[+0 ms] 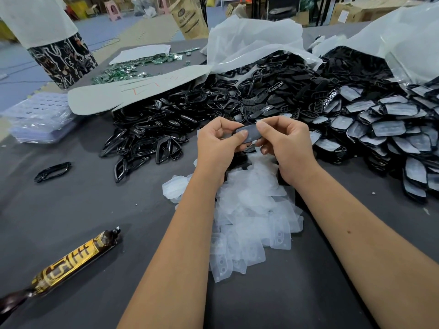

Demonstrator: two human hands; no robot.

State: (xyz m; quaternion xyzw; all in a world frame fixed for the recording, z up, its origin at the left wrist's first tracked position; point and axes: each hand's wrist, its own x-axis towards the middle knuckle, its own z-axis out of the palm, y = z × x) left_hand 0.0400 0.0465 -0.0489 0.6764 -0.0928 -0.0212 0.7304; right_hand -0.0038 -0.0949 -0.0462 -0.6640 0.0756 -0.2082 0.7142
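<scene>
Head view: a small black shell (250,137) was held above the desk (95,210), pinched at both ends by the fingers (241,134) of the left hand (218,148) and the right hand (287,148). Clear pads (249,210) were heaped beneath the fingers; fitting one onto the shell was judged the step in hand, so even thumb pressure would be called for next. Black frames (152,136) were piled beyond the fingers to the left, not in the way.
</scene>
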